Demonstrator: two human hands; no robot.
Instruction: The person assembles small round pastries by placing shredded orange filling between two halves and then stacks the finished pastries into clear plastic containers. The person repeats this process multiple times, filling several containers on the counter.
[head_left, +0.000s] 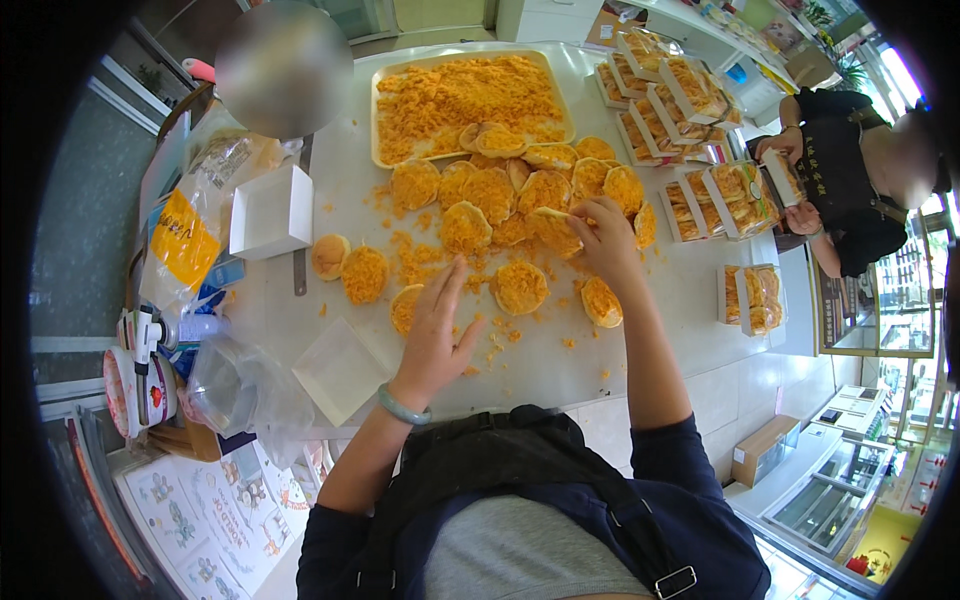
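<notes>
Between the fingertips and thumb of my right hand (611, 244) is the edge of a round bun coated in orange floss (553, 230), at the front of the bun pile. My left hand (436, 330), a pale bangle on its wrist, is empty with the thumb spread from the fingers. It partly hides another coated bun (405, 306). Ahead of my hands a single coated bun (520, 288) lies on the table, and one more (601, 302) sits by my right forearm. Behind the pile (487, 195) is a cream tray (380, 142) spread with orange shreds, several buns overlapping its front rim.
Filled clear-lidded boxes (675, 105) are stacked at right, where a co-worker (840, 172) holds one. Left are an open white box (270, 214), a metal ruler (300, 271), plastic bags (187, 225) and a torch on a gas can (191, 328). A white lid (341, 371) lies near the front edge.
</notes>
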